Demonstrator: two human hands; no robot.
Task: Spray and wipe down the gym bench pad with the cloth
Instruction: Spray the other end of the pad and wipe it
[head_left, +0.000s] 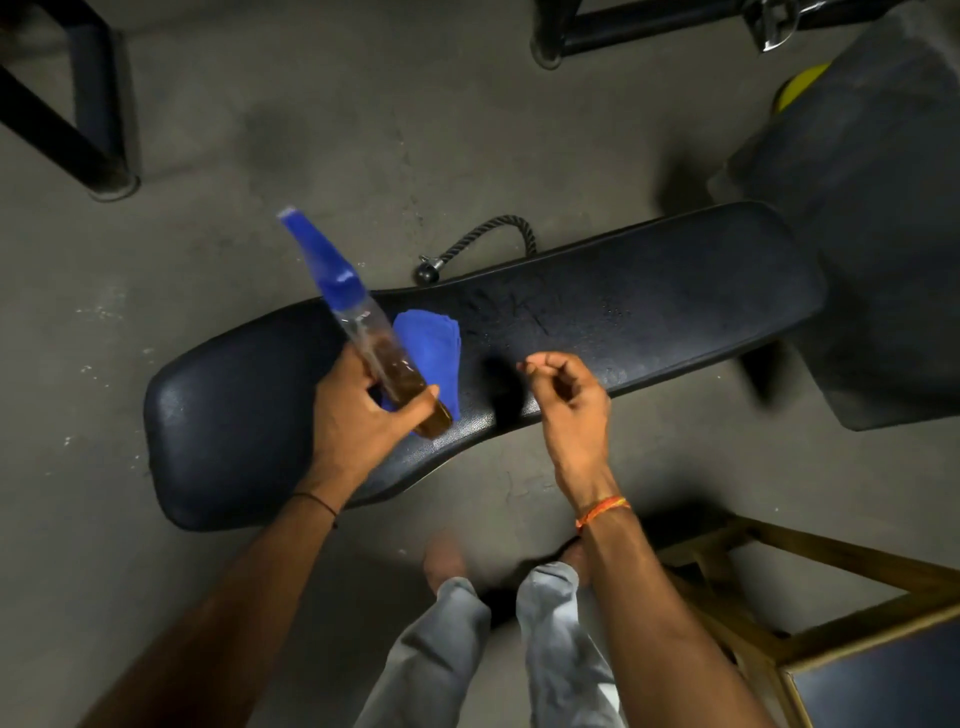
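Observation:
A long black gym bench pad (649, 306) lies across the middle of the view, with fine droplets on its right half. A folded blue cloth (434, 343) rests on the pad near its centre. My left hand (358, 415) grips a clear spray bottle (363, 322) with amber liquid and a blue trigger head, tilted so the nozzle points up and to the left, just above the cloth. My right hand (569, 395) hovers over the pad's near edge to the right of the cloth, fingers loosely curled around nothing.
A black rope handle (488, 241) lies on the concrete floor behind the pad. Dark machine frames stand at the top left (78, 119) and top (623, 26). A wooden-framed stool (831, 623) stands at the lower right. My legs (498, 649) are below the pad.

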